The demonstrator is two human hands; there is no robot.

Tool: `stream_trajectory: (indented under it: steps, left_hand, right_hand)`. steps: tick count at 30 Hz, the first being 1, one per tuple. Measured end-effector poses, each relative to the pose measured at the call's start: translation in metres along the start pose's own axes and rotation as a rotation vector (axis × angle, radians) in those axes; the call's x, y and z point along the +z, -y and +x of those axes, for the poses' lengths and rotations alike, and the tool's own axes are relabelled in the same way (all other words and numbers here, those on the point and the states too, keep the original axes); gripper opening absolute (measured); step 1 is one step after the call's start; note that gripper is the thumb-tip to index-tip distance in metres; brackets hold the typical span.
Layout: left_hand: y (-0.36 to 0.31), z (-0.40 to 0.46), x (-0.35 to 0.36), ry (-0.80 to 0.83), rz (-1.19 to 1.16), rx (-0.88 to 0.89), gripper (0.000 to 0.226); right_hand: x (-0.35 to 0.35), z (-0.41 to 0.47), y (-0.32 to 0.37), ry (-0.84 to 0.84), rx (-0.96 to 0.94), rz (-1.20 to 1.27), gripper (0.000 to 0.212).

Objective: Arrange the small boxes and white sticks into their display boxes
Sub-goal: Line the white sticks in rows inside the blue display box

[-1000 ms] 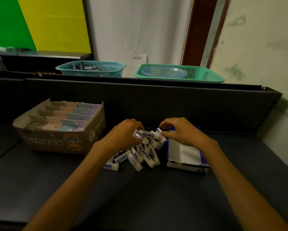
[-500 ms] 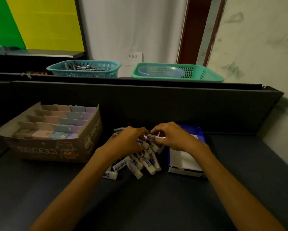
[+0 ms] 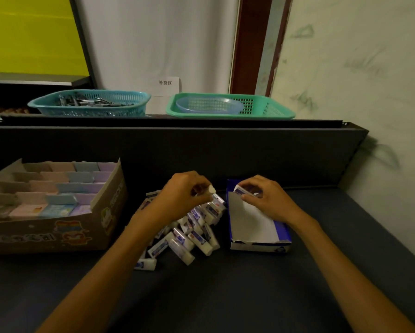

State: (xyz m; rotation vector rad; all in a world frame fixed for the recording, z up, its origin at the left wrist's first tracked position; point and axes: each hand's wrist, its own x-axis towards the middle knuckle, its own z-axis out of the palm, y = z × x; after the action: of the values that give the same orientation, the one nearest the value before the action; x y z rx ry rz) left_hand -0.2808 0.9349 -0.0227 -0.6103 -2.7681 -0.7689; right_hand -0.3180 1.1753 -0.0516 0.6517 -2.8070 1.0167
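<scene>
Sorting white sticks on dark worktop [image 3: 225,296].
Left hand [image 3: 180,197] pinching one stick [image 3: 211,189] above pile [image 3: 189,229]; right hand [image 3: 265,200] pinching another [image 3: 240,190] over blue display box [image 3: 256,243]. Cardboard display box [image 3: 64,234] of small boxes [image 3: 57,200] left; baskets [image 3: 91,103] far.

Dim light over the dark grey counter [image 3: 225,296], backed by a dark upright panel [image 3: 201,152]. Behind hangs a white curtain [image 3: 153,44], beside it a reddish-brown door frame [image 3: 247,44], a green-smudged pale wall [image 3: 357,68] at right.
</scene>
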Motion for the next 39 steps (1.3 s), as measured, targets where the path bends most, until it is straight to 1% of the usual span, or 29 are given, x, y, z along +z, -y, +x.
stream_trajectory:
  steps: [5,7,11,13,16,20,25,28,31,35,37,39]
  left_hand:
    - [-0.023,0.013,0.016,-0.062,-0.172,-0.033,0.022]
    - [-0.032,0.019,0.025,-0.05,-0.258,-0.07,0.021]
    - [-0.046,0.027,0.044,0.015,-0.343,-0.114,0.017]
    - [-0.052,0.027,0.053,0.05,-0.345,-0.12,0.016]
    - [-0.059,0.025,0.062,0.057,-0.305,-0.135,0.016]
    - [-0.072,0.017,0.066,0.07,-0.268,-0.089,0.015]
    - [-0.083,0.008,0.062,0.099,-0.195,-0.064,0.019]
    - [-0.089,0.013,0.052,0.035,-0.256,-0.051,0.018]
    - [-0.093,0.031,0.049,-0.022,-0.351,-0.056,0.02]
    - [-0.087,0.057,0.066,0.02,-0.384,-0.063,0.021]
    - [-0.081,0.066,0.076,0.032,-0.397,-0.082,0.02]
    - [-0.075,0.071,0.081,0.042,-0.358,-0.095,0.02]
  right_hand:
    - [-0.004,-0.013,-0.017,0.033,0.013,0.059,0.024]
    - [-0.006,-0.017,-0.022,0.061,-0.02,0.062,0.024]
    - [-0.013,-0.025,-0.032,0.138,-0.085,0.009,0.028]
    - [-0.02,-0.029,-0.036,0.155,-0.092,0.022,0.028]
    - [-0.032,-0.034,-0.044,0.195,-0.104,0.051,0.026]
    - [-0.043,-0.038,-0.05,0.243,-0.119,0.104,0.027]
    - [-0.053,-0.04,-0.054,0.349,-0.151,0.139,0.027]
    - [-0.066,-0.034,-0.054,0.321,-0.144,0.211,0.028]
    - [-0.076,-0.023,-0.055,0.245,-0.143,0.242,0.028]
    - [-0.07,-0.012,-0.064,0.088,-0.09,0.317,0.026]
    - [-0.064,-0.008,-0.071,0.05,-0.058,0.359,0.026]
    - [-0.061,-0.006,-0.074,0.041,-0.035,0.396,0.025]
